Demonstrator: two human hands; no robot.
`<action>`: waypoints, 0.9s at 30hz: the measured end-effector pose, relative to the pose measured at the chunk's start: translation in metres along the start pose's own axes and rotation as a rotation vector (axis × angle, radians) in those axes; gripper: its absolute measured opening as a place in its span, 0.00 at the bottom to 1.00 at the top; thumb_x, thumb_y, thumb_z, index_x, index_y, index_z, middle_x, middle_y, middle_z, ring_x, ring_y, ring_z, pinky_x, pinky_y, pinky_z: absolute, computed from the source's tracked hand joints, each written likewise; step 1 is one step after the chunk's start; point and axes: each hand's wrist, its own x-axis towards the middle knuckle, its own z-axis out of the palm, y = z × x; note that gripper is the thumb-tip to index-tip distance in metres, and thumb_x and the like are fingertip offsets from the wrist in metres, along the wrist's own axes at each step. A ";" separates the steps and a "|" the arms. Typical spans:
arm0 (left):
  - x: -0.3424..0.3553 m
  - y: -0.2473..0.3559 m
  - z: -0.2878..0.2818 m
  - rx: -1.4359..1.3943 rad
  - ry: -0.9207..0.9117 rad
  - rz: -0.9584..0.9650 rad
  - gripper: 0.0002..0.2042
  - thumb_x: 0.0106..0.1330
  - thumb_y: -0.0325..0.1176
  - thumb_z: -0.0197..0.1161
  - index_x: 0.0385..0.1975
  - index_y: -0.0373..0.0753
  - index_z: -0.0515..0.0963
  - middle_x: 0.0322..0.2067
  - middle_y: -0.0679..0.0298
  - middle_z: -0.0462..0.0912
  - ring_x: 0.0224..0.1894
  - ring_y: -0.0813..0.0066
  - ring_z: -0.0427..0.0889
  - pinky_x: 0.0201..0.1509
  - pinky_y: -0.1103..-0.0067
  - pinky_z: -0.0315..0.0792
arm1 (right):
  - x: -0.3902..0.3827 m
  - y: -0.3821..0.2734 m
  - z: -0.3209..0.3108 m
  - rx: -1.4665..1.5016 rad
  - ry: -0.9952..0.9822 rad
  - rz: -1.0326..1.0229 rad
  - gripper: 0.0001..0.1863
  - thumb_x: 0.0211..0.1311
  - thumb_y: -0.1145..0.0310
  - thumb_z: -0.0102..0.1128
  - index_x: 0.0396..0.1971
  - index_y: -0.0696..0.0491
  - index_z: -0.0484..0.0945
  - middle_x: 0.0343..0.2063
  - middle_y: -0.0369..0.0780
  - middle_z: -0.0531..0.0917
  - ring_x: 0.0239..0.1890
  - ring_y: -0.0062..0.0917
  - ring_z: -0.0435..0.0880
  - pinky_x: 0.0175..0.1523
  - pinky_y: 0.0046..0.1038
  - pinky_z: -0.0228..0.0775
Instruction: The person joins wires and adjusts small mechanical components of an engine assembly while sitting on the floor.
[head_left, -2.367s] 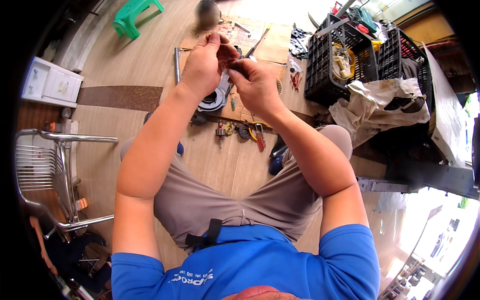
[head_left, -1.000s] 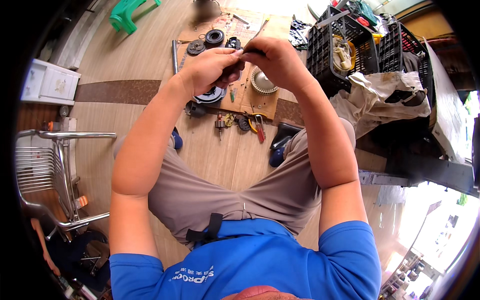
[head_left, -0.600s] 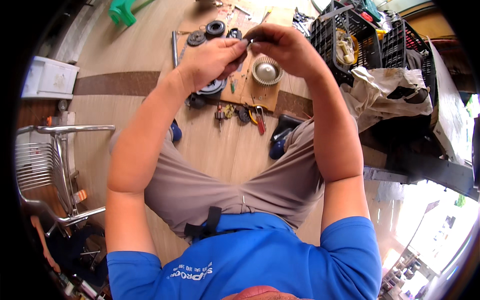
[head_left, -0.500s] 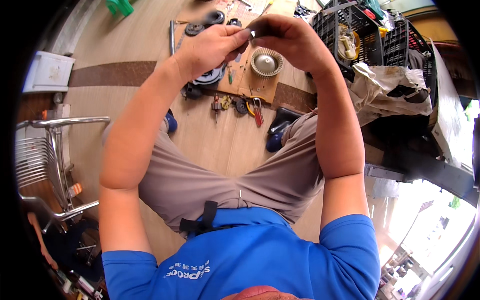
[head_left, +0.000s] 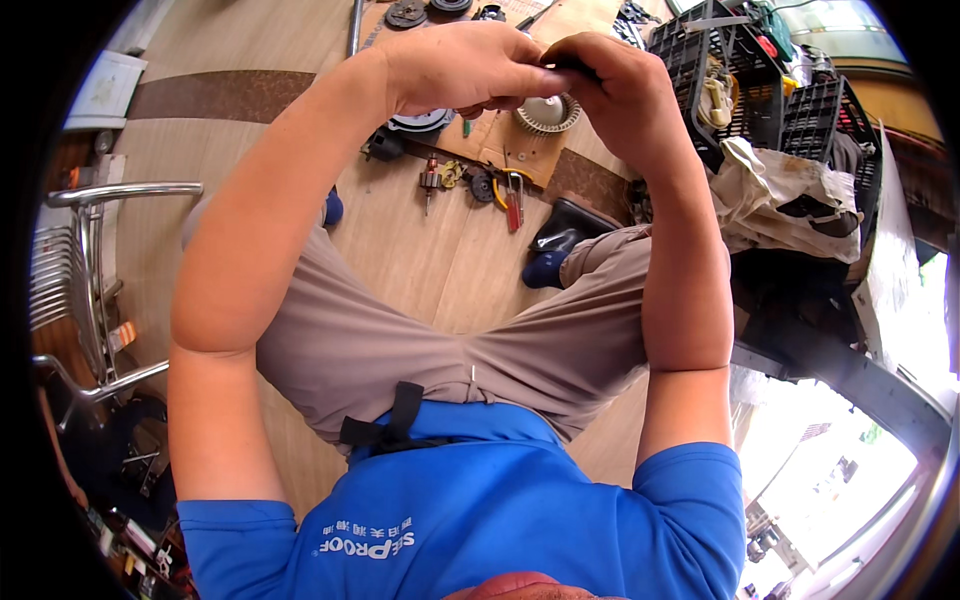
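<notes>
My left hand (head_left: 485, 70) and my right hand (head_left: 615, 90) meet at fingertips near the top of the view, both curled in a pinch; whatever they hold is too hidden to make out. Just below them lies a silvery finned fan wheel (head_left: 546, 120) on cardboard (head_left: 540, 160). Partly behind my left hand are a round housing (head_left: 420, 124) and black disc parts (head_left: 405, 14). A motor armature (head_left: 430, 178), a small yellowish part (head_left: 450, 174), a dark round part (head_left: 482, 186) and pliers with red and yellow handles (head_left: 512, 205) lie between my feet.
Black crates (head_left: 685, 70) with tools and a draped beige cloth (head_left: 780, 200) stand at the right. A metal chair (head_left: 125, 189) and white box (head_left: 98, 90) are at the left. A metal tube (head_left: 355, 25) lies beyond my left forearm. My boot (head_left: 560, 230) rests right of the pliers.
My joined hands have moved up and right in the picture, the left one now more level. The floor items have shifted upward in view, and the green stool has left it.
</notes>
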 end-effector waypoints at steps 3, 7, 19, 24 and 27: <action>0.007 -0.012 -0.005 0.083 0.046 0.145 0.08 0.69 0.33 0.59 0.38 0.33 0.78 0.29 0.72 0.77 0.27 0.87 0.72 0.29 0.85 0.67 | 0.001 0.002 -0.002 -0.039 0.017 -0.002 0.06 0.55 0.71 0.66 0.32 0.56 0.81 0.26 0.44 0.82 0.30 0.39 0.83 0.36 0.32 0.74; 0.005 -0.009 0.002 0.374 0.251 0.284 0.10 0.67 0.31 0.58 0.42 0.32 0.79 0.35 0.58 0.84 0.37 0.67 0.81 0.43 0.75 0.74 | 0.004 0.004 -0.004 -0.098 0.065 -0.039 0.06 0.54 0.71 0.66 0.31 0.56 0.81 0.26 0.45 0.82 0.30 0.40 0.82 0.36 0.33 0.74; 0.008 -0.028 0.005 0.772 0.474 0.509 0.06 0.63 0.27 0.56 0.36 0.35 0.79 0.31 0.50 0.81 0.38 0.50 0.80 0.41 0.65 0.73 | -0.001 0.001 0.000 0.160 -0.088 0.370 0.12 0.62 0.63 0.64 0.37 0.56 0.82 0.29 0.45 0.83 0.33 0.36 0.83 0.41 0.31 0.73; 0.005 -0.024 0.006 0.800 0.438 0.492 0.05 0.64 0.27 0.59 0.33 0.33 0.77 0.30 0.49 0.80 0.37 0.48 0.79 0.40 0.64 0.72 | -0.005 -0.004 0.000 -0.022 -0.202 0.303 0.15 0.66 0.57 0.58 0.37 0.56 0.80 0.29 0.49 0.82 0.36 0.45 0.81 0.41 0.39 0.72; 0.002 -0.021 0.005 0.810 0.369 0.423 0.05 0.65 0.27 0.58 0.34 0.32 0.77 0.31 0.49 0.80 0.38 0.48 0.78 0.41 0.64 0.71 | -0.007 0.004 0.009 -0.228 -0.217 0.140 0.16 0.67 0.57 0.55 0.28 0.57 0.77 0.27 0.49 0.81 0.35 0.46 0.81 0.41 0.43 0.72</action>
